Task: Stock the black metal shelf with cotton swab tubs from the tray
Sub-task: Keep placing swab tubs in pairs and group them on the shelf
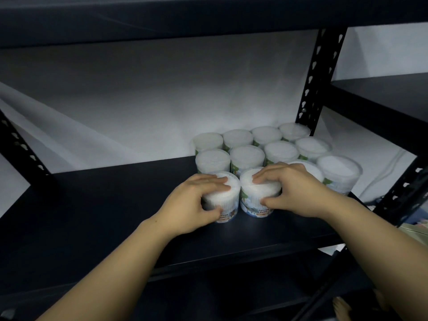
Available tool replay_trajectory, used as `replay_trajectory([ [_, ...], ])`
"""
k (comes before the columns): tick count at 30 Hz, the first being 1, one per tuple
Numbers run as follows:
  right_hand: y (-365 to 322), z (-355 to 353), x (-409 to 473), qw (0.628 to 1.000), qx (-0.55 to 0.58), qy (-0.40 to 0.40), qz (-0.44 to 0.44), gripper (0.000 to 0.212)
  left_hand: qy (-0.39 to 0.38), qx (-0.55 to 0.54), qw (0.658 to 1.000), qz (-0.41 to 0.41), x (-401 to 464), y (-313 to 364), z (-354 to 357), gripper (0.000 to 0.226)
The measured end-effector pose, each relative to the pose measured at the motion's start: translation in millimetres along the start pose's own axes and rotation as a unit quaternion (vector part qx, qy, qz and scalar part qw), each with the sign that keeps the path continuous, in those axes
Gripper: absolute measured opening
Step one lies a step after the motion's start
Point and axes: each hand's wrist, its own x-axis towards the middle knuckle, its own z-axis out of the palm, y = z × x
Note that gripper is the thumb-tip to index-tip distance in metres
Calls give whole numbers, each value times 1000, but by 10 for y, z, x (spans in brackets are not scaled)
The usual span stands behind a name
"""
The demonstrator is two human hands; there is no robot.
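Two clear cotton swab tubs with white lids stand side by side on the black metal shelf (97,218), in front of the stocked group. My left hand (192,202) is wrapped around the left tub (231,200), fingers over its lid and thumb on its front. My right hand (294,188) grips the right tub (252,200) the same way. Both tubs rest upright on the shelf board. Behind them several more tubs (247,156) stand in rows toward the back right corner. The tray is out of view.
A perforated black upright (322,75) rises at the back right, another (16,142) at the left. The shelf above (162,17) hangs overhead. The left half of the shelf board is bare. A neighbouring shelf (389,96) sits to the right. White wall behind.
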Motion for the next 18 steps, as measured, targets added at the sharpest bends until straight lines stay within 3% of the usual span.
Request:
replay_trajectory([
  [13,94,23,92,999,12,17,-35,50,-7,-2,1000,-26,24,53,-30,55],
  [18,69,-32,67,1000,12,-7,-25,63,-15,11,1000,-24,36,78,-70,57],
])
